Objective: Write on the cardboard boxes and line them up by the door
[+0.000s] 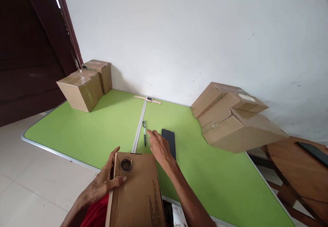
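Observation:
A brown cardboard box [139, 194] with printed lines of text is in the front middle of the view. My left hand [105, 181] grips its left edge, the thumb lying on top. Near the thumb, a dark ring [126, 165] marks the box's top; whether it is a hole or a separate ring I cannot tell. My right hand [159, 146] reaches past the box over the table, fingers stretched and holding nothing. Just left of its fingertips lies a pen [144, 135] with a clear barrel. A dark phone [169, 139] lies flat to the right, partly hidden by that hand.
On the green table [102, 128], taped cardboard boxes [84, 87] stand at the far left. More cartons [230, 117] crowd the right side. A pink-strapped watch [149, 99] lies along the wall. Beyond the right edge is a wooden table [297, 172].

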Available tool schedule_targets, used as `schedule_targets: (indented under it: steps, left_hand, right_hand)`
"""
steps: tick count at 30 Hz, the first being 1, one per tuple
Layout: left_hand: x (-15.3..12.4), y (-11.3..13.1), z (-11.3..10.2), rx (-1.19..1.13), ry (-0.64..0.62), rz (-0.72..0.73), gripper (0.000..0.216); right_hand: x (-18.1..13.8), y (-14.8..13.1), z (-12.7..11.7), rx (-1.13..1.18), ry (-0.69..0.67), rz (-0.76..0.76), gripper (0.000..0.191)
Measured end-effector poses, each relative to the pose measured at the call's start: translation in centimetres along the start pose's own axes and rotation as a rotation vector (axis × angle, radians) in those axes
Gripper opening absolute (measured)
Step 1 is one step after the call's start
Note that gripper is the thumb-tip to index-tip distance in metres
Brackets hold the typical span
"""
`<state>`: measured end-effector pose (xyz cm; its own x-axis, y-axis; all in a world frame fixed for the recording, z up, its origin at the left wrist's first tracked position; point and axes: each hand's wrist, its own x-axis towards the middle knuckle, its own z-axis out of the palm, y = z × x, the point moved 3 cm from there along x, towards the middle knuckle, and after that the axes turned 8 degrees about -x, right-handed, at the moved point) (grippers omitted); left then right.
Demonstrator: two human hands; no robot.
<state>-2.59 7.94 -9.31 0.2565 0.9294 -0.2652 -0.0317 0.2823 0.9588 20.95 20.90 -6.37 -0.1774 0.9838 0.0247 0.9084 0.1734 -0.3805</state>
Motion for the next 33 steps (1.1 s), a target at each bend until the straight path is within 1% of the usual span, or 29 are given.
schedule_targets:
  steps: [2,4,7,10,13,17,19,21,23,25,27,28,30,31,33]
  left_hand:
    - [0.0,-0.7,-0.1,-0.041,-0.02,-0.008,0.104]
    - [0.1,-0.9,-0.1,-0.058,-0.031,-0.006,0.104]
    - [0.3,-0.9,0.0,-0.085,-0.041,-0.012,0.102]
    - [0.7,-1.0,0.0,-0.103,-0.036,-0.018,0.095]
    - [1.2,-1.2,0.0,-0.125,-0.026,-0.016,0.091]
    - [2.0,-1.2,0.0,-0.136,0.029,-0.013,0.094]
    - [2.3,-0.9,0.1,-0.159,0.048,-0.018,0.097]
    - [2.4,-0.7,0.2,-0.179,0.035,-0.017,0.099]
    - [2.4,-0.7,0.2,-0.186,0.002,0.005,0.099]
    - [2.1,-1.0,0.1,-0.187,-0.041,0.041,0.1]
    - [1.8,-1.4,0.0,-0.168,-0.063,0.08,0.101]
    - [1.7,-1.5,0.0,-0.157,-0.065,0.099,0.101]
    - [1.6,-1.8,0.0,-0.152,-0.056,0.13,0.1]
    - [1.6,-1.9,0.0,-0.159,-0.051,0.142,0.099]
    - [1.7,-2.0,0.2,-0.191,-0.055,0.172,0.097]
  right_hand:
    - [1.8,-0.2,0.5,-0.044,-0.032,-0.005,0.037]
    - [2.8,-0.2,1.0,-0.079,-0.058,0.009,0.029]
    - [3.4,-0.2,1.7,-0.114,-0.107,0.06,0.019]
    - [3.6,-0.1,2.5,-0.12,-0.14,0.12,0.021]
    - [3.8,0.2,3.4,-0.093,-0.138,0.169,0.019]
    - [4.2,1.0,4.4,0.031,-0.123,0.214,0.012]
    - [4.3,1.5,4.2,0.148,-0.107,0.23,0.021]
    - [4.0,1.8,3.0,0.299,-0.05,0.241,0.028]
    - [2.9,1.9,1.1,0.463,0.055,0.237,0.027]
    - [0.9,1.6,-1.0,0.611,0.167,0.21,0.031]
    - [-1.7,0.7,-2.1,0.84,0.208,0.137,0.034]
    - [-3.2,0.0,-2.1,0.974,0.193,0.098,0.036]
    - [-6.2,-1.4,-1.1,1.198,0.126,0.057,0.036]
    - [-7.6,-2.0,-0.2,1.249,0.096,0.065,0.034]
    - [-9.8,-3.0,1.8,1.232,0.091,0.109,0.032]
